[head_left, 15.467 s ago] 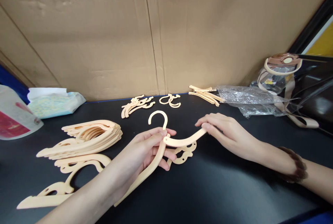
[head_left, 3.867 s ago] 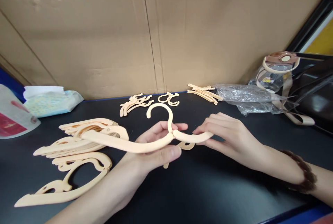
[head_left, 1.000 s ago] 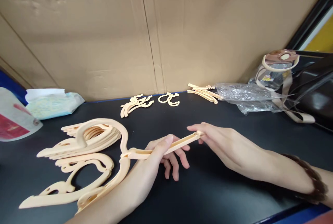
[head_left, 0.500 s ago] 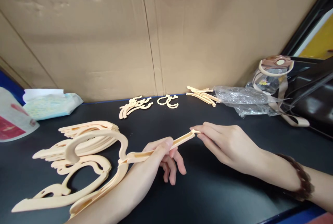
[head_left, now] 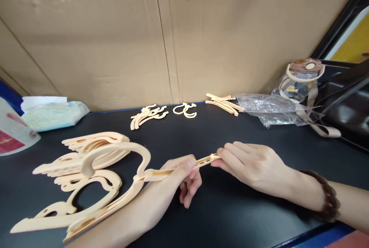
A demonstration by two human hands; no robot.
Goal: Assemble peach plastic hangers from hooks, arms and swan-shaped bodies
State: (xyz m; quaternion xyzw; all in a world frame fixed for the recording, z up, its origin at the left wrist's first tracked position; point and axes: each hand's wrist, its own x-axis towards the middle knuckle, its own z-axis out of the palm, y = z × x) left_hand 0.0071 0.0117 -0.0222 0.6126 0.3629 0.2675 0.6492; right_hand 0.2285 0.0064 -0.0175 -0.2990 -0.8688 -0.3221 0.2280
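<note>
A cream plastic folding clothes hanger is raised in front of me, its curved hook standing up on the left. One arm of it runs along my left forearm, the other slants up to the right. My left hand is closed around that right arm, thumb on top and fingers curled beneath. At the arm's far end, my right hand pinches the tip, where a small cream piece shows at the fingers. The fingertips hide part of this end. Behind the hanger, several similar folded hangers lie stacked.
Along the back edge of the black table lie curved cream pieces, loose hooks, thin cream strips and clear plastic bags. A bottle and dark bag stand right. A tissue pack and cup sit left.
The right hand has lowered slightly and moved its pinch around the arm's end. The right arm of the hanger now slants less, and my left fingers are more curled.
</note>
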